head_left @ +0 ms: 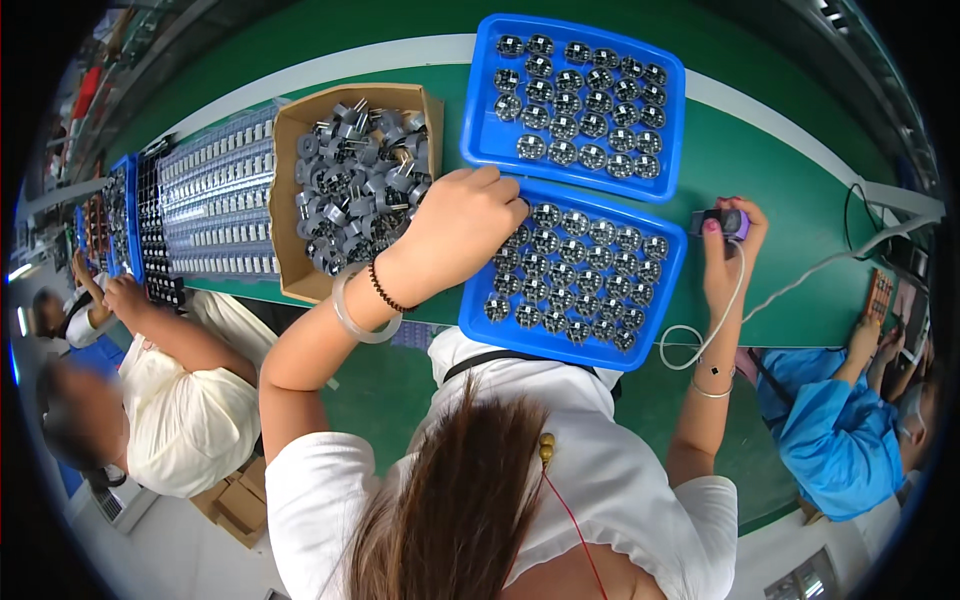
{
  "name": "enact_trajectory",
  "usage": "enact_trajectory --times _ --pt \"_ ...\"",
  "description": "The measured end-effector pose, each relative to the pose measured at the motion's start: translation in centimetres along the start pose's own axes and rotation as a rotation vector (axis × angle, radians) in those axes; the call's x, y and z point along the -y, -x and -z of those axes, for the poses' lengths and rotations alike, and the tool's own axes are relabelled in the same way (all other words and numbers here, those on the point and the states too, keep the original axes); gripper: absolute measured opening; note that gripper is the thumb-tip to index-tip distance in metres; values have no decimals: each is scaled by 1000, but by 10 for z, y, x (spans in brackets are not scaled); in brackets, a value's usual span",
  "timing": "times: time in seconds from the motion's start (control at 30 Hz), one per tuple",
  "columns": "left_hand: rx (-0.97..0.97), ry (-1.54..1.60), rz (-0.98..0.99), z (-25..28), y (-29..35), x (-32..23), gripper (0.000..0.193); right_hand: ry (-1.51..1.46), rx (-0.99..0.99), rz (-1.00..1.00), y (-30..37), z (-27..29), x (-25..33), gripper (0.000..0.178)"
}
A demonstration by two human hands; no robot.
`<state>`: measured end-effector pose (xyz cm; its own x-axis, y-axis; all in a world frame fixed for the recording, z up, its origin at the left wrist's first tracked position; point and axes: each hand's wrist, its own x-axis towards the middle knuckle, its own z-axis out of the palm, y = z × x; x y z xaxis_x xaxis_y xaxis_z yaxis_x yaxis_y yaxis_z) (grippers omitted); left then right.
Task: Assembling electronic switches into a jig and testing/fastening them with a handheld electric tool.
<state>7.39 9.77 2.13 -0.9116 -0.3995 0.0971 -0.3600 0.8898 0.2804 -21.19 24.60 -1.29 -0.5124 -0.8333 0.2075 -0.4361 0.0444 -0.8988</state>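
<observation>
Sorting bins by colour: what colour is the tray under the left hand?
Blue, seen in the head view: the plastic tray beneath the left hand.

A second blue tray [478,120] of round dark parts sits at the far edge of the green surface [760,170], with long racks of pale components [215,195] and seated co-workers [190,400] on either side.

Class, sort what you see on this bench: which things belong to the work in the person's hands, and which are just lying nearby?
In use:
- left hand at the near blue tray of round parts
- right hand holding a small purple device with white cable
- cardboard box of grey parts

Lying about:
- far blue tray
- rows of strips at left
</observation>
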Motion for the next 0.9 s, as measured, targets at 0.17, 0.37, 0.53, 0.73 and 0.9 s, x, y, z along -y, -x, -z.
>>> enact_trajectory --times 0.17,0.37,0.53,0.73,0.9 --pt "-104 115 11 6 4 0 10 184 133 -90 6 16 18 46" --pt "-71 206 -21 20 -4 -18 14 222 204 297 15 -15 69 50" --pt "-117 318 -67 25 -10 -30 17 120 330 339 13 -58 88 51" --pt "-199 344 -62 27 -11 -26 16 57 320 376 11 -62 83 52" --pt "-240 194 46 30 -10 2 9 -12 156 257 16 -64 74 53"
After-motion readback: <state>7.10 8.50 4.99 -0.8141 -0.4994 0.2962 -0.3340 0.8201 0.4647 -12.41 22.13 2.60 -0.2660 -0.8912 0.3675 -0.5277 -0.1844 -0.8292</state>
